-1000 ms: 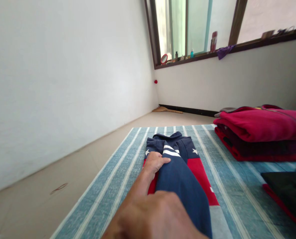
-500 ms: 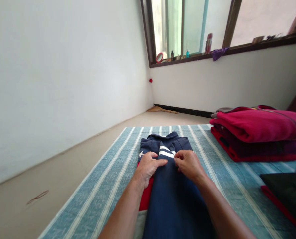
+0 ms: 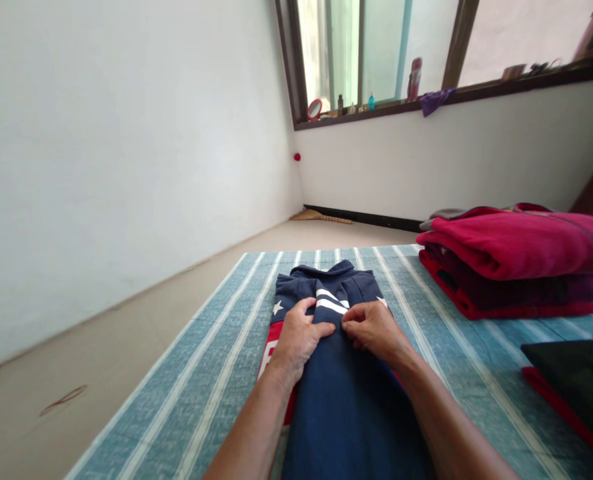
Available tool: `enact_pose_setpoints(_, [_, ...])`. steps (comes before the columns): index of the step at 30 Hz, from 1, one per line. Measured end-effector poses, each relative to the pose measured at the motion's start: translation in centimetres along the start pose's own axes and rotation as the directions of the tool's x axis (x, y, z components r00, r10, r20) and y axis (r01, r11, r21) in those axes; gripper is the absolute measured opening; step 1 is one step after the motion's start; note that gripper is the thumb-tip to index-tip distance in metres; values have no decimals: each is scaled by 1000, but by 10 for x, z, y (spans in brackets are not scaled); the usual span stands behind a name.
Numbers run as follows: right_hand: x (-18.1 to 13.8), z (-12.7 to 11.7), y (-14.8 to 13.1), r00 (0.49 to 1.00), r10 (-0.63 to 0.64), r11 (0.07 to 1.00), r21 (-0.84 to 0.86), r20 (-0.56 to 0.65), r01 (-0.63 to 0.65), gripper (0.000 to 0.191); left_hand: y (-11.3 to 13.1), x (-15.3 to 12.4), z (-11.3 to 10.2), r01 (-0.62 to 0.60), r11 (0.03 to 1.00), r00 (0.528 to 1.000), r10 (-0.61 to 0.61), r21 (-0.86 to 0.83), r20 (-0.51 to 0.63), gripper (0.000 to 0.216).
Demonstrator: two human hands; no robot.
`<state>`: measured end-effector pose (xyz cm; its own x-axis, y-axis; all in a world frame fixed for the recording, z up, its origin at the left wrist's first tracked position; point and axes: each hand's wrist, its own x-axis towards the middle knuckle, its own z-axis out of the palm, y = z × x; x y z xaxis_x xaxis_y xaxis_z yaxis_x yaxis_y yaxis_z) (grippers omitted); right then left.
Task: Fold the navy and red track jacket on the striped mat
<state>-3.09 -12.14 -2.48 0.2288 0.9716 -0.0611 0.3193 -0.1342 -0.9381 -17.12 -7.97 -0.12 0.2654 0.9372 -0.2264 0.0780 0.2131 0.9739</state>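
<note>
A navy shirt or jacket (image 3: 341, 400) with white stripes, white stars and red panels lies folded lengthwise, its collar at the far end. My left hand (image 3: 296, 337) rests on the left edge of the folded part, thumb and forefinger spread apart over the navy cloth. Just right of it, my right hand (image 3: 376, 330) is closed in a pinch on the garment beside the white stripes. The undersides of both hands are hidden.
The garment lies on a blue striped bedspread (image 3: 216, 360). Right of it stand a pile of folded red and purple clothes (image 3: 516, 247) and a dark folded garment (image 3: 566, 367). A white wall (image 3: 126, 167) rises on the left. Small items line the window sill (image 3: 386, 110).
The view has shifted slightly. More of the red panel with white lettering shows at the garment's left side, and a star at its right. Both hands keep nearly the same place.
</note>
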Motion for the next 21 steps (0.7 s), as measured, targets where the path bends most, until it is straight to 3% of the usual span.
enact_pose_setpoints(8, [1,0,4,998,-53,997,-53,18,54,16,-5,0,-1,-29,999,1000,29,-13,6,62])
enact_pose_setpoints(14, [-1,-2,2,988,-149,973,-176,27,152,18,-7,0,-1,-44,999,999,44,14,8,65])
enact_pose_setpoints(21, [-4,-1,-3,983,-183,927,-335,-8,170,21,-11,1,-2,-90,996,996,89,28,29,66])
